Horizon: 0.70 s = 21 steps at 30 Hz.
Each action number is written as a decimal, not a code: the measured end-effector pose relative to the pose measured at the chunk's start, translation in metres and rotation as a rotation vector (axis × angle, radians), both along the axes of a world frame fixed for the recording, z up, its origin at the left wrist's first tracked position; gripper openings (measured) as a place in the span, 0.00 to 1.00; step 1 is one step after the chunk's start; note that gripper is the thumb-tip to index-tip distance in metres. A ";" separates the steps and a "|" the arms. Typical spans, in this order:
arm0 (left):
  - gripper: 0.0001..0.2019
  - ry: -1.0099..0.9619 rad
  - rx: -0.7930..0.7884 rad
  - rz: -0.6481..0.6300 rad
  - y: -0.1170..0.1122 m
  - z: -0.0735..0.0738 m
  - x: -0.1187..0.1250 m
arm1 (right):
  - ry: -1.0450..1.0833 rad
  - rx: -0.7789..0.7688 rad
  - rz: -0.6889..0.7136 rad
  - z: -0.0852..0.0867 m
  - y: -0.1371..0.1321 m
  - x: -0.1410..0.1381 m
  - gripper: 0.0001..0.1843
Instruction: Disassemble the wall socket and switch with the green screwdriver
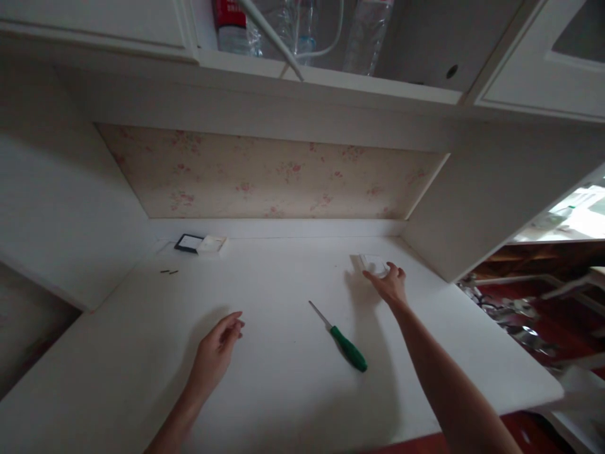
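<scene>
My right hand (pixel 390 284) reaches far across the white desk (pixel 283 391) and its fingers close around a small white square piece (pixel 373 262) near the back right. My left hand (pixel 218 347) hovers low over the desk at the front left, fingers loosely curled and apart, holding nothing. Between the two hands lies a screwdriver (pixel 341 339) with a green handle, its metal tip pointing to the back left.
At the back left sit a black-framed square part (pixel 188 243) and a white square part (pixel 212 244), with two small dark screws (pixel 169 272) nearby. Plastic bottles (pixel 363 31) stand on the shelf above. A floral panel backs the desk. Clutter lies on the floor at right.
</scene>
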<state>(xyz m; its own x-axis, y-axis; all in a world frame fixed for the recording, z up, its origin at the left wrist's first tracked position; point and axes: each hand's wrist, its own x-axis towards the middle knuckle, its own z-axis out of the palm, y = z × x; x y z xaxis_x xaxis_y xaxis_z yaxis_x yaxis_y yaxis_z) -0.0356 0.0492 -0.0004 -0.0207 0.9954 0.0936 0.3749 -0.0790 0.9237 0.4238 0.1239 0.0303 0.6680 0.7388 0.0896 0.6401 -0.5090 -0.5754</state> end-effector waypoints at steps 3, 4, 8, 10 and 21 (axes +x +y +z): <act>0.18 0.010 -0.013 -0.112 -0.035 0.006 0.021 | 0.022 -0.076 -0.022 -0.010 0.015 0.007 0.56; 0.17 0.022 -0.007 -0.190 -0.047 0.007 0.027 | 0.024 -0.079 -0.021 -0.011 0.018 0.008 0.56; 0.12 0.109 0.034 -0.347 -0.084 0.005 0.039 | 0.003 -0.070 -0.002 -0.013 0.026 0.007 0.54; 0.12 0.139 0.042 -0.356 -0.095 0.002 0.039 | -0.005 -0.058 0.000 -0.011 0.027 0.005 0.52; 0.15 0.370 0.172 -0.375 -0.079 -0.007 0.041 | 0.144 0.237 0.253 0.002 -0.030 -0.101 0.45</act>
